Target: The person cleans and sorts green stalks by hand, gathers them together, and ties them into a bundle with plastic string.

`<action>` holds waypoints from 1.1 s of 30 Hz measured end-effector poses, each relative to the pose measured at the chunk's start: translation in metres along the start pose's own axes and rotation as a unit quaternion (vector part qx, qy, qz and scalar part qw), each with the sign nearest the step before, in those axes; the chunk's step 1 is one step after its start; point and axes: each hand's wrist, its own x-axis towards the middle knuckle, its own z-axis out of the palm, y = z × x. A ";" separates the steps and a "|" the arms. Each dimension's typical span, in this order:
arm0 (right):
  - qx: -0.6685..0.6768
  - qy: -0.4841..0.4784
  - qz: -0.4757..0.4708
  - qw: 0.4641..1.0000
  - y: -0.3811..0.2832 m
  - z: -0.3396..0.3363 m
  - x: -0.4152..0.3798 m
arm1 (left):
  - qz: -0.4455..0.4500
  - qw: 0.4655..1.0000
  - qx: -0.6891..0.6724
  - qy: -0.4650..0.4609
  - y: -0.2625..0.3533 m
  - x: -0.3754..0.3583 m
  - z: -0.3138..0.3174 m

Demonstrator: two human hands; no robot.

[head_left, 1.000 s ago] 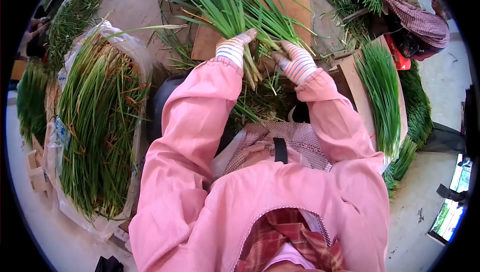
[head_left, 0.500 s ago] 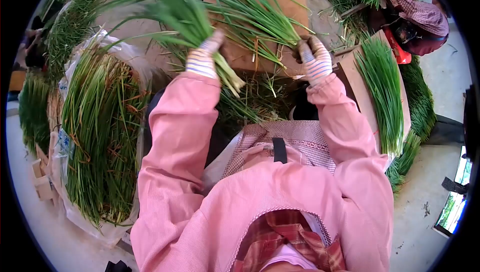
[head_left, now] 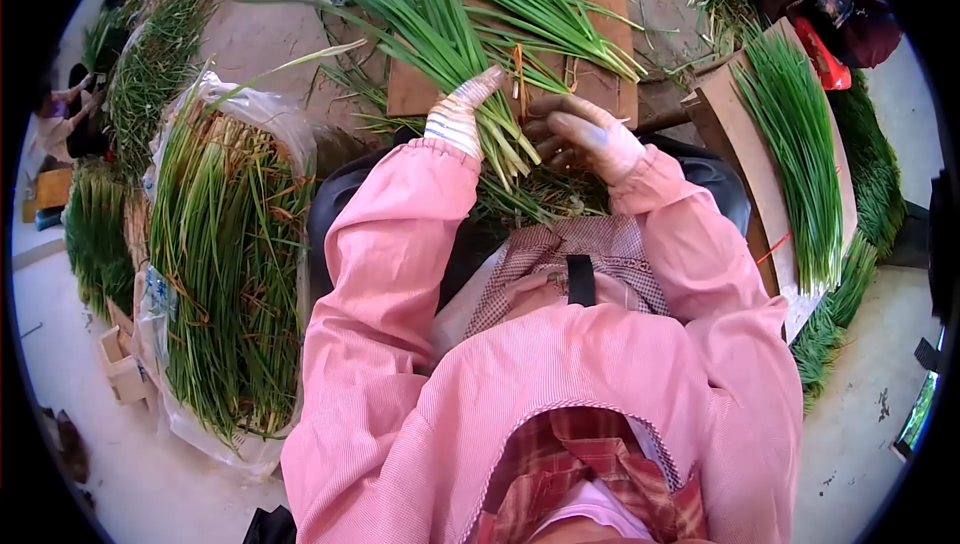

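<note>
My left hand [head_left: 462, 112], in a striped glove, is wrapped round a bunch of green leafy stalks [head_left: 425, 29], with the pale root ends pointing down toward my lap. Just right of those ends is my right hand [head_left: 583, 134], gloved, its fingers apart and curved, with nothing held. Behind it a second bunch of stalks [head_left: 560, 19] lies on the brown board [head_left: 612, 104], roots toward the lower right. Some brownish dry leaves [head_left: 520, 74] hang between the two bunches.
At left a plastic-lined container [head_left: 290, 134] is full of stalks with browned leaves. On the right, a neat bundle [head_left: 795, 144] rests on a cardboard-covered surface [head_left: 735, 134]. Loose trimmings [head_left: 165, 54] lie at the upper left. Other people [head_left: 60, 129] [head_left: 850, 4] are at both upper sides.
My left hand has moved right with its bunch. My right hand has let go of the other bunch, now lying on the board, and moved down and left with fingers opened. The view has shifted.
</note>
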 end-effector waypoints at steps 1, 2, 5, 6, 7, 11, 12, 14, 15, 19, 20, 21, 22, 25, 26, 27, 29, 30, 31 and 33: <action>-0.055 0.011 0.005 0.998 -0.002 0.005 0.007 | 0.042 0.999 0.007 -0.031 -0.006 0.006 -0.004; -0.109 0.023 0.010 0.994 -0.002 0.011 0.014 | 0.083 0.995 0.015 -0.062 -0.010 0.012 -0.009; -0.081 0.050 -0.043 0.994 0.006 0.016 0.032 | 0.126 0.989 0.062 -0.055 -0.009 0.012 -0.007; -0.042 0.047 -0.012 0.998 0.006 0.015 0.034 | 0.147 0.983 0.091 -0.063 -0.009 0.013 -0.008; -0.042 0.045 -0.010 0.998 0.005 0.014 0.035 | 0.161 0.981 0.078 -0.071 -0.010 0.015 -0.009; -0.049 0.042 0.002 0.998 0.004 0.014 0.036 | 0.117 0.992 0.017 -0.035 -0.011 0.010 -0.007; -0.053 0.041 0.002 0.998 0.005 0.013 0.036 | 0.116 0.992 0.016 -0.034 -0.011 0.014 -0.008; 0.005 0.050 0.017 0.999 0.003 0.011 0.038 | 0.103 0.993 -0.008 -0.052 -0.011 0.021 -0.012; 0.013 0.058 0.023 0.998 0.002 0.011 0.038 | 0.110 0.993 -0.004 -0.046 -0.008 0.016 -0.008; -0.129 0.135 -0.131 0.974 0.021 0.001 0.052 | 0.064 0.997 -0.048 0.001 0.009 0.002 0.000; -0.245 0.158 -0.131 0.948 0.026 -0.003 0.045 | 0.146 0.988 -0.051 0.019 0.014 0.000 -0.003; -0.377 0.111 -0.086 0.915 0.021 0.001 0.030 | 0.172 0.980 -0.097 0.022 0.027 0.009 -0.012; -0.501 0.063 -0.038 0.862 0.015 0.004 0.013 | 0.196 0.970 -0.144 0.023 0.042 0.018 -0.023; -0.643 -0.114 0.044 0.756 0.028 -0.006 -0.019 | 0.398 0.904 -0.060 0.146 0.082 -0.011 -0.017; -0.648 -0.142 0.077 0.745 0.024 -0.007 -0.029 | 0.448 0.878 -0.071 0.153 0.085 -0.021 -0.012; -0.635 -0.121 0.067 0.760 0.013 -0.005 -0.030 | 0.446 0.879 -0.073 0.151 0.082 -0.024 -0.013; -0.627 0.027 -0.037 0.778 0.003 -0.017 -0.015 | 0.445 0.892 -0.022 0.070 0.077 -0.028 -0.015; -0.615 0.094 -0.074 0.780 -0.004 -0.020 -0.003 | 0.398 0.916 -0.031 0.023 0.074 -0.019 -0.018; -0.642 0.143 -0.106 0.746 -0.012 -0.019 0.006 | 0.336 0.939 -0.065 0.011 0.068 -0.016 -0.016; -0.685 0.218 -0.091 0.689 -0.017 -0.018 0.031 | 0.230 0.967 -0.113 0.003 0.056 -0.012 -0.004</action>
